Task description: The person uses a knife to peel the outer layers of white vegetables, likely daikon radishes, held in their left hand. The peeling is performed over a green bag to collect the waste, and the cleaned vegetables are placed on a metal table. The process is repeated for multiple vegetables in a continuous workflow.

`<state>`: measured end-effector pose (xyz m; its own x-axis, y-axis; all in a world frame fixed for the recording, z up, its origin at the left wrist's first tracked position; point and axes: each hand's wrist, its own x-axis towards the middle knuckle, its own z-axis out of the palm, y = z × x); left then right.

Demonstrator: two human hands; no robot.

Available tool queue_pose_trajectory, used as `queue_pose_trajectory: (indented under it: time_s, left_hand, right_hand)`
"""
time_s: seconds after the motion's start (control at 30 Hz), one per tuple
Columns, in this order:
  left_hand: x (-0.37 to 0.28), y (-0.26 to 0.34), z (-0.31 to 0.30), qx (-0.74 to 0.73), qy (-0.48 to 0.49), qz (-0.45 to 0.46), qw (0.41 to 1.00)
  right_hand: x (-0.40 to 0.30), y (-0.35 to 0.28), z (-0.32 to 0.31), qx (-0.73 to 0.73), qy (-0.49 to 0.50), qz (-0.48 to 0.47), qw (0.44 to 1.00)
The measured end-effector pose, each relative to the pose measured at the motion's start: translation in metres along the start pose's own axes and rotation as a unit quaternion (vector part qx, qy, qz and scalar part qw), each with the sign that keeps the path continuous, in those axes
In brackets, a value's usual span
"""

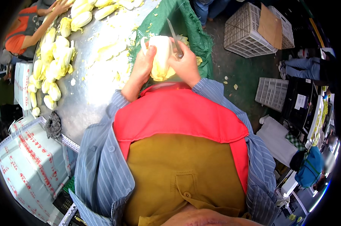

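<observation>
A pale napa cabbage [161, 56] is held upright in front of my red apron, its yellow leafy end towards me. My left hand [143, 63] grips its left side, the thumb laid along it. A white leaf stands partly away from the head beside my left fingers. In my right hand [187, 63] is a knife [172, 34], its blade pointing up and away from me. The right thumb and fingers also touch the cabbage's right side. Below the hands, green woven sheeting [200, 46] hangs by the table edge, with loose leaves [184, 41] in its hollow.
More napa cabbages [50, 59] are heaped along the left of the metal table [88, 110]. Leaf scraps [111, 50] litter its middle. A person in orange [20, 34] reaches in at the far left. Foam boxes [32, 163] stand left; plastic crates [241, 31] stand right.
</observation>
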<state>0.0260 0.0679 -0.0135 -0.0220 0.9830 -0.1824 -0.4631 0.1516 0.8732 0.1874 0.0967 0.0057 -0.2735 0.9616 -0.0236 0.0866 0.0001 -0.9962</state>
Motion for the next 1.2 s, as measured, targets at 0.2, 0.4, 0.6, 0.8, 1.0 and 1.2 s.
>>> queue_pose_trajectory:
  time_s: [0.2,0.4,0.6,0.8,1.0,1.2]
  left_hand:
    - [0.004,0.003,-0.003,-0.034,-0.082,-0.065,0.994]
    - [0.008,0.007,0.008,0.498,0.12,0.253,0.82]
    - [0.015,0.019,0.031,0.537,0.046,0.111,0.835]
    - [0.04,-0.02,-0.001,0.243,0.016,-0.041,0.969]
    - [0.036,-0.024,-0.014,0.087,-0.03,-0.09,0.992]
    - [0.028,-0.003,-0.014,0.011,-0.11,-0.079,0.991]
  right_hand:
    - [0.004,0.02,-0.002,0.127,0.001,0.044,0.991]
    - [0.014,0.019,-0.013,0.027,0.116,0.027,0.993]
    - [0.009,0.019,-0.013,-0.088,0.137,-0.008,0.987]
    - [0.008,0.016,-0.009,-0.083,0.126,-0.051,0.987]
    - [0.019,0.03,-0.017,0.078,0.119,0.044,0.989]
    - [0.021,0.028,-0.021,0.274,0.086,0.128,0.949]
